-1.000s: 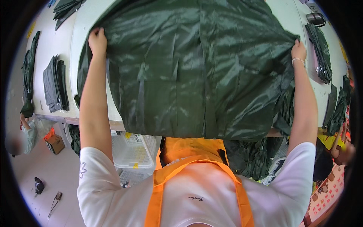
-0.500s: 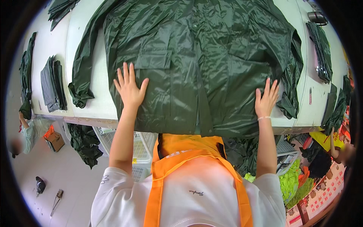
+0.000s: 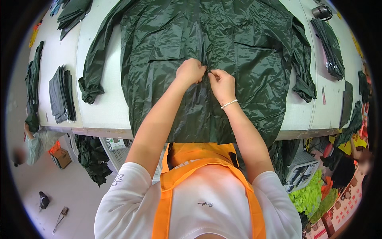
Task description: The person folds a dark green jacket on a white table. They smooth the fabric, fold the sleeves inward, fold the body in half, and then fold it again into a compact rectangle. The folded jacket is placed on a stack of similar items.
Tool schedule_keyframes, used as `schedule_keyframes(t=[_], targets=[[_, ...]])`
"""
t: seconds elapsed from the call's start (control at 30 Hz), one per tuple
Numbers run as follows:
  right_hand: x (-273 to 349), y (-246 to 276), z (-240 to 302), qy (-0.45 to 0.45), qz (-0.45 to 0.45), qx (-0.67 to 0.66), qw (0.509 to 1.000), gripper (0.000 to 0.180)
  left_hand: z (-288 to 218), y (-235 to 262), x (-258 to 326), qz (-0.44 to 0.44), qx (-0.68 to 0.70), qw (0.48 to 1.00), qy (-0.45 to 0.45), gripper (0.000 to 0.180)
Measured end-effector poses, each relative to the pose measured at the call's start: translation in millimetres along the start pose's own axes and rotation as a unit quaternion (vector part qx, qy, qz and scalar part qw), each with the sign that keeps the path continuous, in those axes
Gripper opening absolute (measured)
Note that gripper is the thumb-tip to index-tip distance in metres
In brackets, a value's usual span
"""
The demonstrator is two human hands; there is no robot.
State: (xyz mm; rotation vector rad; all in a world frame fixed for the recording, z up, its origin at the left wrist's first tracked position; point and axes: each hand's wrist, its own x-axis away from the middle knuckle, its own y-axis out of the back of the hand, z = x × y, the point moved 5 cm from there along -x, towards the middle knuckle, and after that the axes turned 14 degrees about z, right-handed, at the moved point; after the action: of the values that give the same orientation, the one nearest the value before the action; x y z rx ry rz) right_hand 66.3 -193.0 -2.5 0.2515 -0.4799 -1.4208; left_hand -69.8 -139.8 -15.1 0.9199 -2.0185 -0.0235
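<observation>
Two hands: both at mid-front of the dark green raincoat (image 3: 246, 59), close together, nearly touching.
L hand (image 3: 191, 71): fingers curled shut, pinching the coat's front edge along the centre closure.
R hand (image 3: 223, 81): fingertips pinched on the same closure strip, just beside L; beaded bracelet (image 3: 229, 104) on wrist.
Raincoat: lies flat, front up, on white table (image 3: 101, 107); hem hangs over the near edge toward the person; L sleeve stretched out w/ cuff bunched near table's left part, R sleeve folded down along coat's right side. Chest pockets w/ flaps either side of the hands.
Table extras: stack of folded dark pieces (image 3: 61, 93) left of the coat, well apart; another folded dark stack (image 3: 329, 42) far right; small dark cylinder-like item (image 3: 320, 11) top right, can't tell what.
Person: white tee, orange apron (image 3: 199, 159).
Under table: white crate (image 3: 119, 155), dark green cloth hanging (image 3: 93, 159).
Floor, lower left: small tools (image 3: 59, 217), blurry.
Right side: neon-yellow fabric pile (image 3: 310, 195).
</observation>
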Motion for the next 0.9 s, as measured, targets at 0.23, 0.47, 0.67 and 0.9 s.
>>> schedule_keyframes(t=[0.23, 0.47, 0.67, 0.9], targets=[[-7.2, -8.4, 8.1, 0.050, 0.006, -0.045, 0.998, 0.012, 15.6, -12.2, -6.5, 0.047, 0.272, 0.949, -0.154, 0.031], [-17.3, -12.9, -0.4, 0.044, 0.027, 0.000, 0.999, 0.013, 12.8, -15.6, 4.2, -0.016, 0.311, 0.932, -0.187, 0.021], [-32.8, -19.0, 4.1, 0.083, -0.013, 0.164, 0.983, 0.018, 8.1, -31.6, 27.7, -0.278, 0.075, 0.913, -0.289, 0.032], [-19.6, 19.4, -15.2, -0.069, 0.215, 0.075, 0.971, 0.040, 7.1, -19.8, 74.0, -0.271, -0.048, 0.944, -0.180, 0.030]])
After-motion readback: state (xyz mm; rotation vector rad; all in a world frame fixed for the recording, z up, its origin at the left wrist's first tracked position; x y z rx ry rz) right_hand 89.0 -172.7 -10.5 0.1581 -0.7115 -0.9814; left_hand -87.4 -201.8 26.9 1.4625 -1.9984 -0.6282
